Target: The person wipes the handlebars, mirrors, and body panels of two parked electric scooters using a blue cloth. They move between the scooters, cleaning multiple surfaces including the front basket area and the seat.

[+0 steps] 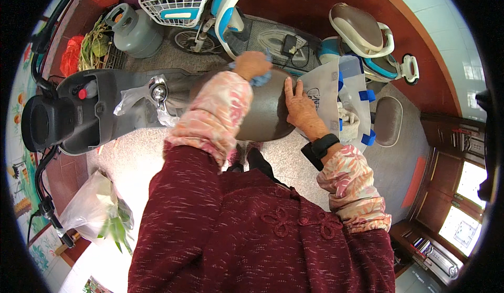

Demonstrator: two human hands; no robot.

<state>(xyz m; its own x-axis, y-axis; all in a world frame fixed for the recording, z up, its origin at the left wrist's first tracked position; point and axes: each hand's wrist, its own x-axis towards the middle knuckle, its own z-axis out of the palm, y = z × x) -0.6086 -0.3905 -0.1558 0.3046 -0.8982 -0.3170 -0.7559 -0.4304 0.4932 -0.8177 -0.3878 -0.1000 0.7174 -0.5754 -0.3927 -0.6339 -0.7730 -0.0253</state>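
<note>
My left hand (252, 64) is closed around a crumpled blue cloth (261, 78) at the far edge of a brown scooter seat (262, 110). Part of the cloth hangs below my fingers against the seat. With fingers spread, my right hand (302, 108) rests at the seat's rear end, beside a whitish bag (317, 90) with blue strap tabs. Pale gloves or cloths (348, 125) show inside the bag's opening. A black band circles my right wrist. The grey scooter body (134, 84) stretches left toward its handlebar.
Beyond the seat stands a blue-and-white electric scooter (232, 17) with a white basket (177, 1). A grey gas cylinder (138, 33) stands at upper left. From the near handlebar (49, 210) hangs a plastic bag with leafy greens (98, 210). A brown backrest pad (388, 120) lies right.
</note>
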